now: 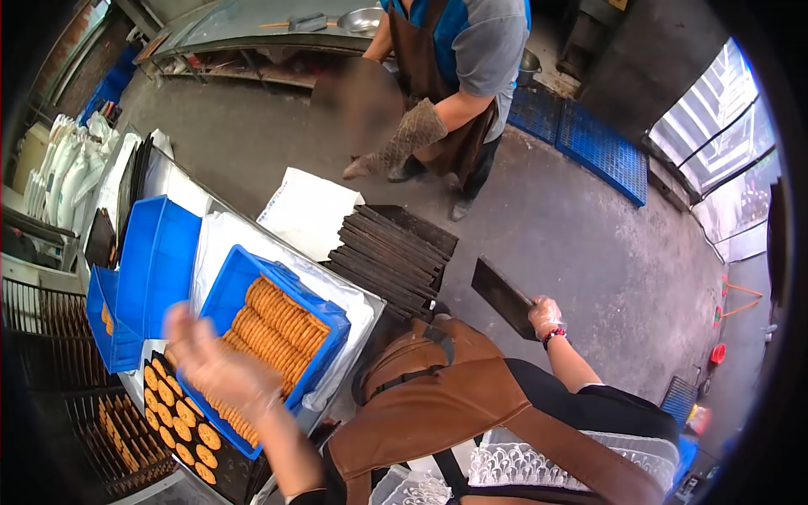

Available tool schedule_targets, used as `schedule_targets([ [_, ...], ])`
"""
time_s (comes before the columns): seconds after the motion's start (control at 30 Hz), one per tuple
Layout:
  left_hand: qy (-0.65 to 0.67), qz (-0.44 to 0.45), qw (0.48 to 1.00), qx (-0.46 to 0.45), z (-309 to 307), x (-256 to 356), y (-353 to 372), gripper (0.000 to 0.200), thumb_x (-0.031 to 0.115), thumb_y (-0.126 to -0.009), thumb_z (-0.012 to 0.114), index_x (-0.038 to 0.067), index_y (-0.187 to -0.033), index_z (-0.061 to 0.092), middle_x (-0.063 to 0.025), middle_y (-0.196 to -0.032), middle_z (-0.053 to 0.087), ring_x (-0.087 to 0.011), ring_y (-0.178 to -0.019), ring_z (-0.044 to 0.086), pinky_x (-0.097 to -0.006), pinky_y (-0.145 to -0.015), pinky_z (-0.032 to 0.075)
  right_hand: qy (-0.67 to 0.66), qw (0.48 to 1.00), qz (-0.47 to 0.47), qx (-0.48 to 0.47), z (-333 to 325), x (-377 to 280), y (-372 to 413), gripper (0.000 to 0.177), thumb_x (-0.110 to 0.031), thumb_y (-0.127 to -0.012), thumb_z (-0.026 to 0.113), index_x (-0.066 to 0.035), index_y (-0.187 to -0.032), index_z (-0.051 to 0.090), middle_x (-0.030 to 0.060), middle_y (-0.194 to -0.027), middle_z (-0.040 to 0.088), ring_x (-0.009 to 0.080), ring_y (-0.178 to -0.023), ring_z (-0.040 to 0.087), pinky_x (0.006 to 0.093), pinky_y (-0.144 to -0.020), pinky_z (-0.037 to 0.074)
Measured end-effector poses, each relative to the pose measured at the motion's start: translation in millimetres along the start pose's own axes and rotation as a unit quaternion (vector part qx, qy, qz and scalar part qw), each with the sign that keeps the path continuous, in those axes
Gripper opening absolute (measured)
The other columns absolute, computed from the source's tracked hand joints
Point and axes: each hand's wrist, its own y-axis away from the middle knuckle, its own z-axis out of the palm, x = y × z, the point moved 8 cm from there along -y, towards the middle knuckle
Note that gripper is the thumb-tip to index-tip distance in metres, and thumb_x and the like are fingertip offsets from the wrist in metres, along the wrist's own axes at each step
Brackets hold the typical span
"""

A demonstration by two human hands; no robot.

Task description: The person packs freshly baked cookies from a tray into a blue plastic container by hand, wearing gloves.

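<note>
My left hand (210,362), in clear plastic, hangs blurred with fingers spread over the near-left side of the blue crate (338,324); I see nothing in that grip and cannot tell whether it touches the rim. Just below and to the right of it, round biscuits (282,328) stand packed on edge in rows. The black baking tray (234,467) of flat-lying biscuits is beside the crate, its long axis running towards my body; my left hand is far nearer to it than my right.

My right hand (547,313) is closed on one end of a dark flat tray (502,295), tilted in mid-air and reaching forward-left, towards the stacked dark trays (387,261) between my hands. White sheeting (220,244) covers the tabletop under the crate; open floor (572,244) spreads beyond my right grip, and a co-worker (492,50) stands ahead.
</note>
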Motion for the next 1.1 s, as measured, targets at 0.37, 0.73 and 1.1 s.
schedule_targets([
  [0.37,-0.238,-0.018,0.909,-0.341,69.3,-209.4,113.0,0.032,0.015,-0.111,0.064,-0.004,-0.136,0.066,-0.0221,-0.115,0.065,-0.0385,-0.106,0.064,-0.0486,-0.098,0.051,0.04,0.993,-0.104,0.043,-49.7,-115.4,-64.9,0.023,-0.014,-0.083,0.072,-0.014,-0.105,0.08,0.017,-0.104,0.081,0.0432,-0.099,0.078,0.0541,-0.088,0.063],
  [0.73,-0.38,0.024,0.848,-0.368,86.8,-203.3,113.1,0.044,0.024,-0.108,0.068,0.0,-0.143,0.062,-0.0245,-0.122,0.065,-0.043,-0.106,0.065,-0.052,-0.095,0.052,0.016,0.967,-0.249,0.044,21.0,-285.2,-206.3,0.016,-0.01,-0.086,0.068,-0.014,-0.099,0.078,0.0215,-0.093,0.079,0.044,-0.092,0.079,0.0552,-0.081,0.063],
  [1.1,-0.41,0.023,0.838,-0.36,84.8,-213.3,112.4,0.04,0.018,-0.102,0.074,0.003,-0.138,0.066,-0.021,-0.114,0.068,-0.0408,-0.101,0.069,-0.0506,-0.088,0.057,0.058,0.946,-0.226,-0.225,207.4,-385.9,-281.8,0.03,-0.028,-0.102,0.066,-0.011,-0.125,0.076,0.0222,-0.137,0.075,0.0432,-0.13,0.071,0.0534,-0.109,0.058],
])
